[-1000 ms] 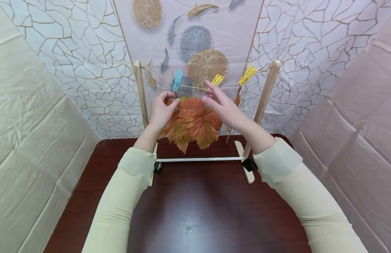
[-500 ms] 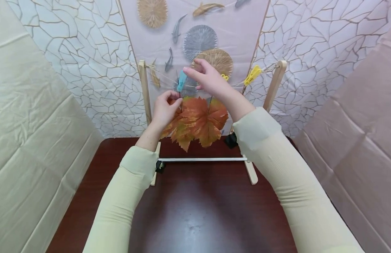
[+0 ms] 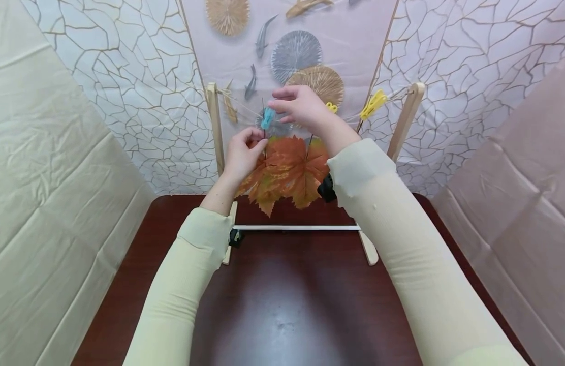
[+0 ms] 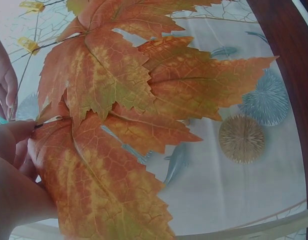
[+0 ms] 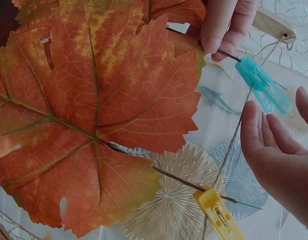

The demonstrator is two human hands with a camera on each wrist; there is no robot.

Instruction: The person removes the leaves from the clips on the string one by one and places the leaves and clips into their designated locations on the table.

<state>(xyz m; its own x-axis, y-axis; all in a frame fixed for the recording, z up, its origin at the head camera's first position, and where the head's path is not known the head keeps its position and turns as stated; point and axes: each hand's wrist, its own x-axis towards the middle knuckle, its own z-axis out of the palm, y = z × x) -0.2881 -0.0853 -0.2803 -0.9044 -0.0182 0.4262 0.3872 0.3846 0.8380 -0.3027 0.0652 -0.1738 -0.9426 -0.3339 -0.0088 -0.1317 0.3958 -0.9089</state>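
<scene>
My left hand (image 3: 243, 152) pinches the dark stem of an orange artificial maple leaf (image 4: 104, 185) between thumb and fingers. Just above that grip, a light blue clothespin (image 5: 261, 82) sits on the string with the stem through its jaws. Beside it is my right hand (image 3: 305, 109), fingers spread and slightly bent, with a gap between them and the clothespin in the right wrist view. Another maple leaf (image 5: 94, 115) overlaps to the right, its stem clipped by a yellow clothespin (image 5: 216, 212). In the head view my right hand partly covers that yellow clothespin.
Wooden posts (image 3: 406, 122) hold the string at both ends, joined low down by a white bar (image 3: 296, 228). Another yellow clothespin (image 3: 374, 104) hangs near the right post. Below lies a dark red table (image 3: 282, 295), with a patterned cloth (image 3: 118, 101) behind.
My right hand has moved left and up from near the middle yellow clothespin to the blue one. My left hand keeps its pinch on the stem. The view has shifted slightly.
</scene>
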